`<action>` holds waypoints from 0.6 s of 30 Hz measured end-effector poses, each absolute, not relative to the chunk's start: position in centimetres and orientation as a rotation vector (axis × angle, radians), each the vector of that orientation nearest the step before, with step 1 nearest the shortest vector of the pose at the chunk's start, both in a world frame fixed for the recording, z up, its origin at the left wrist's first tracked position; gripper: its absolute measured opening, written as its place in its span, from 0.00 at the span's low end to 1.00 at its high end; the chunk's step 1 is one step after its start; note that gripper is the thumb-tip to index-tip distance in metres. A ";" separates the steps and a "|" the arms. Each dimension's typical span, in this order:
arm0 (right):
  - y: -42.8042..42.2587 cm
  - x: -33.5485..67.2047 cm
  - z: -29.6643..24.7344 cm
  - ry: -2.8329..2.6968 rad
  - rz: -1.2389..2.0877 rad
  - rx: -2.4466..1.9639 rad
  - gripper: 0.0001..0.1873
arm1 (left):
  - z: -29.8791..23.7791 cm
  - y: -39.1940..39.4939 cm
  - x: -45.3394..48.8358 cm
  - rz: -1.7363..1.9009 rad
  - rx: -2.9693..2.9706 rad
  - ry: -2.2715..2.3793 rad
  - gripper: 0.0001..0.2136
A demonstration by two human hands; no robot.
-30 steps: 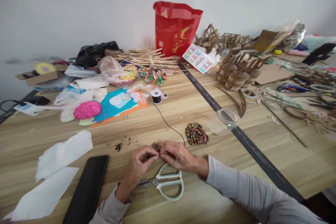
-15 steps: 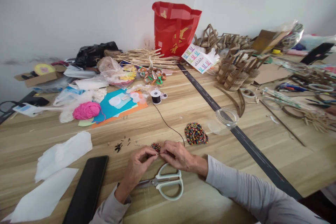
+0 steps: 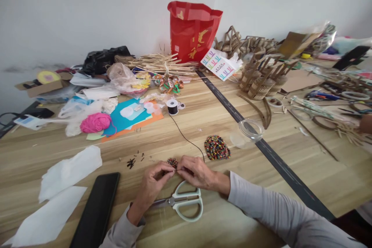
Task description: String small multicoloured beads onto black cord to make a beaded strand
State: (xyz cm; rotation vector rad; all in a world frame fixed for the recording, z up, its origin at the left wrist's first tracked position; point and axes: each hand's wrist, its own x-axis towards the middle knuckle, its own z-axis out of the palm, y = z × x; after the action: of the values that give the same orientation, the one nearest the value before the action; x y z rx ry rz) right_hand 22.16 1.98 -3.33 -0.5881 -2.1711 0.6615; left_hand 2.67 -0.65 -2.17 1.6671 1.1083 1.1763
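My left hand [image 3: 153, 184] and my right hand [image 3: 195, 171] meet at the near middle of the wooden table [image 3: 203, 124], fingertips pinched together. Between them sits a small cluster of coloured beads [image 3: 172, 162] on a thin black cord [image 3: 186, 137]. The cord runs back to a black spool [image 3: 173, 106]. Both hands pinch the cord at the bead cluster. A flat pile of coloured beads [image 3: 217, 147] lies just beyond my right hand. Pale green scissors [image 3: 183, 202] lie under my wrists.
A black phone [image 3: 97, 209] and white tissue sheets [image 3: 68, 170] lie to the left. A clear plastic lid [image 3: 251, 129], pink yarn [image 3: 95, 122], coloured paper [image 3: 128, 118], a red bag [image 3: 193, 31] and cardboard baskets [image 3: 261, 79] fill the back. Another person's hand [image 3: 366, 123] shows at the right edge.
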 end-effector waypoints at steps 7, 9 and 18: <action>2.0 22.2 -3.2 -2.200 0.674 -0.562 0.04 | -2.4 -0.6 2.6 1.186 1.671 1.087 0.02; 2.0 22.2 -3.2 -2.213 0.681 -0.556 0.03 | -2.4 -0.5 2.7 1.185 1.671 1.080 0.03; 2.0 22.2 -3.2 -2.206 0.684 -0.531 0.03 | -2.1 -0.6 2.7 1.170 1.681 1.071 0.02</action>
State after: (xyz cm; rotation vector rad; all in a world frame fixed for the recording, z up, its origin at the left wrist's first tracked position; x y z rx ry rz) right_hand 22.25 2.03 -3.16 -0.5311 -2.2064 0.6836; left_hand 2.71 -0.63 -2.11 1.6810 1.0714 1.1702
